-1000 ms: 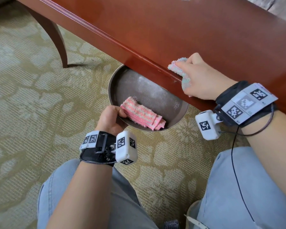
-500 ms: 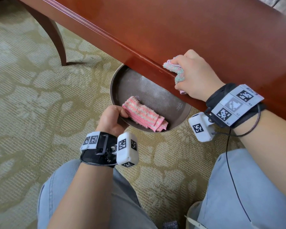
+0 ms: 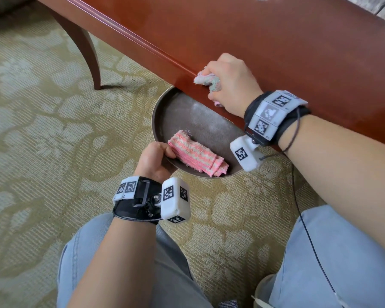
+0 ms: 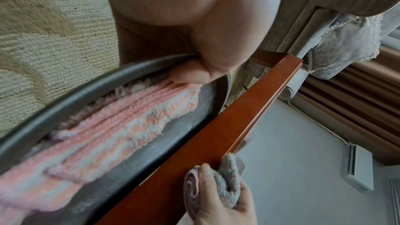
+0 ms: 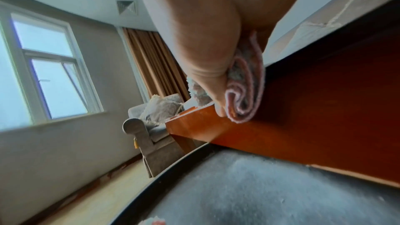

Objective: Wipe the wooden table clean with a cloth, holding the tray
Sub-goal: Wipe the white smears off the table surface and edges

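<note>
Two hands busy: right hand [image 3: 230,82] balls cloth [image 3: 207,82] on table [image 3: 276,52] edge, mid-wipe; left hand [image 3: 152,162] pinches tray [image 3: 162,103] rim just below. Next: sweep dust over edge into tray.

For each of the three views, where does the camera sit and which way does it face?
Head: looks down on table, both hands, thighs.
Left wrist: looks along left hand gripping tray with pink cloth.
Right wrist: looks along right hand gripping wiping cloth, toward window.
Both wrist views share the table edge and tray.
</note>
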